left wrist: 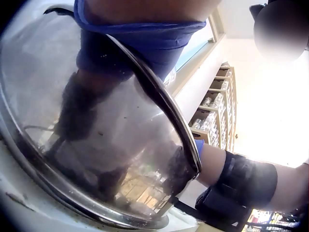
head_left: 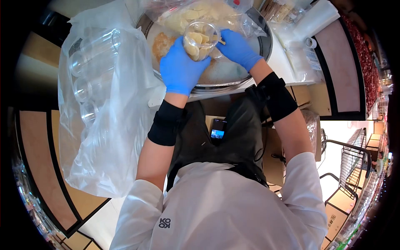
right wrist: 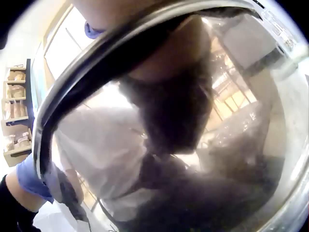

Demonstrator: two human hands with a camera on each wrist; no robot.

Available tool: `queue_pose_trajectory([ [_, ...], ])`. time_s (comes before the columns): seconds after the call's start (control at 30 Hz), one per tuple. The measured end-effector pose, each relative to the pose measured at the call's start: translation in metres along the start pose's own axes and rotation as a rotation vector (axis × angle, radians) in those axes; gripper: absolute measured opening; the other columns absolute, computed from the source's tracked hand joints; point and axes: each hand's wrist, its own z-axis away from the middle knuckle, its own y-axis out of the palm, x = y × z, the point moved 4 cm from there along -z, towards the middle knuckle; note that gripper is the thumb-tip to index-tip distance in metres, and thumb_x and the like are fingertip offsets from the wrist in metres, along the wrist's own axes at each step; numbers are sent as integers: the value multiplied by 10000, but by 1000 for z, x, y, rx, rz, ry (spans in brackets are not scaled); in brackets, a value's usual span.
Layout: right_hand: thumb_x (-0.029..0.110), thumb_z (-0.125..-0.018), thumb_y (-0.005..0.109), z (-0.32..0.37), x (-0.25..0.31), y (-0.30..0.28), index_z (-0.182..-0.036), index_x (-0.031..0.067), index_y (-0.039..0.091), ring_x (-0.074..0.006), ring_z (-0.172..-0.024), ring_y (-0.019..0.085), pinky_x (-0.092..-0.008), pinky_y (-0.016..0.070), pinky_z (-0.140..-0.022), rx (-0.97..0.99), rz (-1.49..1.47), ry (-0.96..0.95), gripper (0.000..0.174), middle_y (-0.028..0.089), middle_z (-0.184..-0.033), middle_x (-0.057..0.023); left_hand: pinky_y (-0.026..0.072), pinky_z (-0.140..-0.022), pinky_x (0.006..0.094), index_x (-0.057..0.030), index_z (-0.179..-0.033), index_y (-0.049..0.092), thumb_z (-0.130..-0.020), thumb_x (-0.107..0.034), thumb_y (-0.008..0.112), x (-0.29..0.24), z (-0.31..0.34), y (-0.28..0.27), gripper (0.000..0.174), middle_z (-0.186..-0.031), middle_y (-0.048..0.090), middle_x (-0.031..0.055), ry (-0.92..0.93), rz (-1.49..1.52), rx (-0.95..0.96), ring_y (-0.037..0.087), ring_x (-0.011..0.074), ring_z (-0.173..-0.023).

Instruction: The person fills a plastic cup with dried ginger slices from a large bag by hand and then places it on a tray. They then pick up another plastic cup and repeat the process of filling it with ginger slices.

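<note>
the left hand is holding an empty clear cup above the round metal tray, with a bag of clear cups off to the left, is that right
Not quite: the cup isn't empty. The head view shows pale yellow slices in it. The rest stands: the left hand holds it above the round metal tray, with the bag of clear cups off to the left.

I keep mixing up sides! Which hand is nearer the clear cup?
Left. The left hand holds the clear cup; the right hand is beside it, on the right.
</note>
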Motion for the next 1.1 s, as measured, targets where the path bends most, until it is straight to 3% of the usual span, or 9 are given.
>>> queue_pose_trajectory([
  [0.1, 121, -821, 624, 3, -9, 7, -1154, 22, 600, -370, -1040, 596, -411, 475, -914, -52, 16, 30, 349, 629, -1111, -196, 537, -764, 397, -72, -1139, 591, -591, -425, 850, 1, 2, 2, 701, -1002, 690, 137, -27, 17, 14, 672, 313, -890],
  [0.17, 76, -802, 609, 7, -35, 13, -1192, 39, 584, -374, -1050, 594, -412, 470, -920, -27, 109, 276, 392, 628, -1114, -205, 539, -739, 401, -60, -1118, 596, -604, -374, 829, 5, 3, 3, 647, -966, 678, 156, 0, -56, -82, 669, 323, -862],
  [0.27, 63, -799, 579, 10, -44, 9, -1173, 35, 585, -372, -1065, 594, -414, 473, -919, -67, 84, 419, 374, 630, -1099, -219, 537, -743, 405, -56, -1132, 580, -613, -378, 828, 2, 2, -1, 659, -966, 675, 156, -25, -1, -53, 667, 328, -858],
  [0.5, 152, -807, 609, 8, -50, 14, -1212, 22, 568, -374, -1044, 609, -413, 485, -900, 21, 84, 453, 427, 630, -1126, -231, 530, -788, 404, -53, -1155, 573, -600, -372, 848, 6, 1, 1, 696, -1009, 684, 156, -85, -62, -47, 667, 323, -920],
  [0.6, 208, -779, 678, 7, -49, 12, -1212, 31, 586, -368, -1026, 617, -410, 487, -897, 16, 86, 424, 476, 638, -1112, -228, 529, -781, 409, -52, -1150, 571, -597, -373, 850, 4, 1, 1, 698, -998, 682, 156, -85, -64, -19, 667, 325, -909],
  [0.77, 265, -696, 779, 7, -38, 10, -1053, 45, 660, -341, -981, 631, -401, 497, -872, 33, 100, 343, 436, 664, -1023, -182, 538, -735, 411, -61, -1137, 574, -605, -382, 826, 5, 3, 2, 670, -941, 669, 163, -7, -72, -48, 666, 324, -841],
  [0.9, 252, -718, 762, 9, -47, 17, -1035, 64, 669, -326, -980, 632, -396, 497, -871, 82, 117, 381, 380, 667, -1033, -151, 533, -773, 407, -64, -1140, 576, -583, -399, 850, 5, 3, 2, 706, -994, 682, 152, -44, -59, -17, 666, 327, -899],
  [1.0, 227, -745, 737, 12, -54, 22, -1031, 82, 677, -322, -984, 628, -394, 494, -876, -20, -12, 393, 327, 664, -1043, -139, 534, -775, 405, -67, -1143, 578, -582, -415, 848, 6, 3, 4, 713, -999, 682, 148, -19, -68, -25, 667, 322, -898],
  [1.1, 202, -771, 707, 13, -43, 16, -1047, 90, 676, -321, -1002, 622, -398, 492, -877, -21, 167, 314, 299, 659, -1060, -137, 536, -744, 412, -66, -1122, 596, -597, -393, 827, 3, 5, 2, 661, -962, 675, 157, 21, -59, -52, 667, 318, -851],
])
